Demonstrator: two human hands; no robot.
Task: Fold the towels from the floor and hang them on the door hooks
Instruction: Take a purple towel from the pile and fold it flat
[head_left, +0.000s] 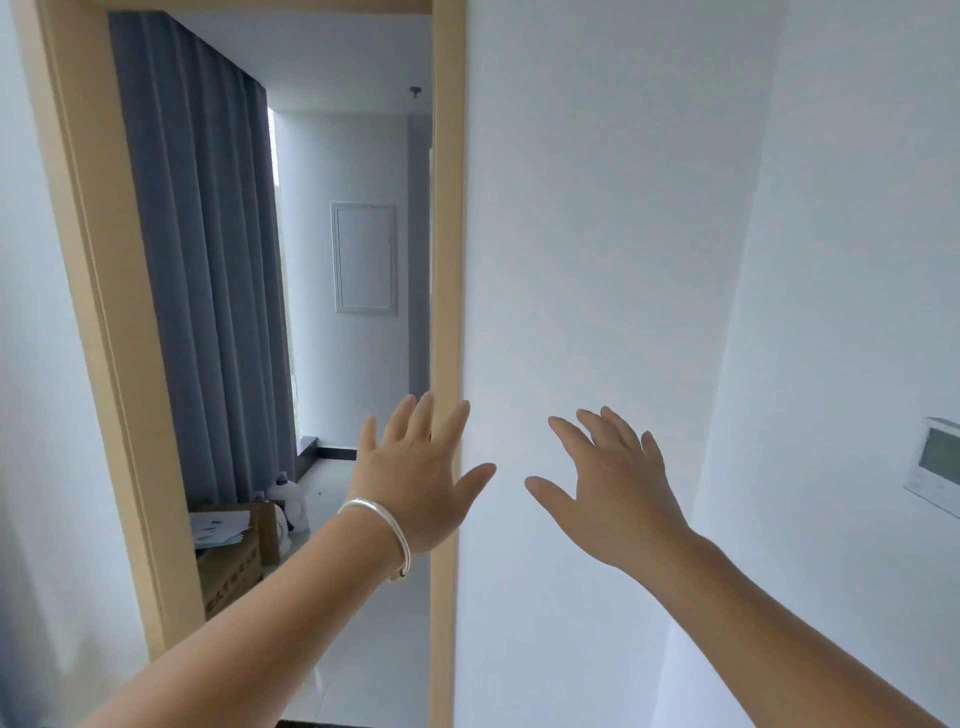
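Both arms reach up into the foreground, bare and outstretched. The left hand (415, 467) has its fingers (423, 415) spread wide and straight, holding nothing, with a silver bracelet (382, 525) around the wrist. It sits in front of the tan door frame (445, 260), its thumb crossing onto the white wall (597, 234); whether it touches the frame I cannot tell. The right hand (613, 483) is beside it, apart from the left, fingers splayed and relaxed, also holding nothing, raised before the white wall.

Off to the right, on the side wall, there is a white control panel (935, 462) with a grey screen. No towels or door hooks appear anywhere in this view, so where they lie cannot be told.

Through the doorway, low on the left, a cardboard box (234, 561) stands on the pale tiled floor (358, 649) with papers (218, 527) lying on top. Just behind it are white plastic jugs (291, 493). Above them hangs a long blue-grey curtain (208, 260), pleated, reaching down toward the box. Farther back, a white framed panel (363, 258) is set in the far wall, with bright light along the curtain's edge.
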